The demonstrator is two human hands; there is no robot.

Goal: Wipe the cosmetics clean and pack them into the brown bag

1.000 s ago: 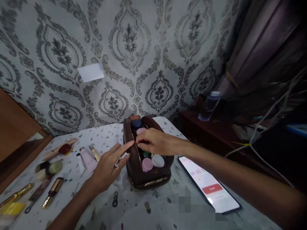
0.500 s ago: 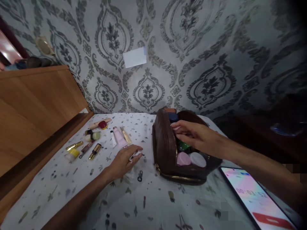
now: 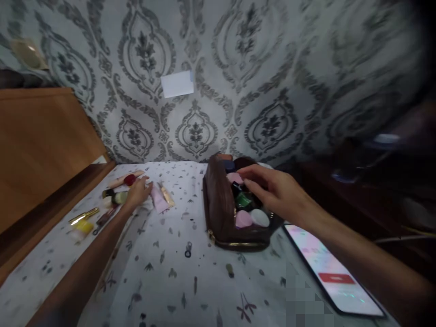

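Note:
A brown zip bag [image 3: 220, 204] stands open, holding a green item [image 3: 244, 200], a pink round lid [image 3: 244, 219], a white round lid [image 3: 260, 218] and another pink item [image 3: 235, 177]. Over the bag's right side is my right hand [image 3: 269, 186], thumb and index finger apart beside that upper pink item, not visibly holding it. My left hand [image 3: 139, 191] is among the cosmetics at the left, between a pale green-capped item [image 3: 120, 197] and a lilac tube [image 3: 158, 200]. Its fingers are blurred, and whether it holds anything cannot be made out.
A phone [image 3: 334, 268] with a lit screen lies right of the bag. At the left are a gold tube [image 3: 84, 215], a yellow item [image 3: 81, 228] and a red item [image 3: 129, 180]. A wooden panel [image 3: 47, 141] borders the cloth, with patterned wallpaper behind.
My left hand has moved from beside the bag leftward to the cosmetics. My right hand has drawn back slightly, showing more of the bag's contents. The camera view has shifted right.

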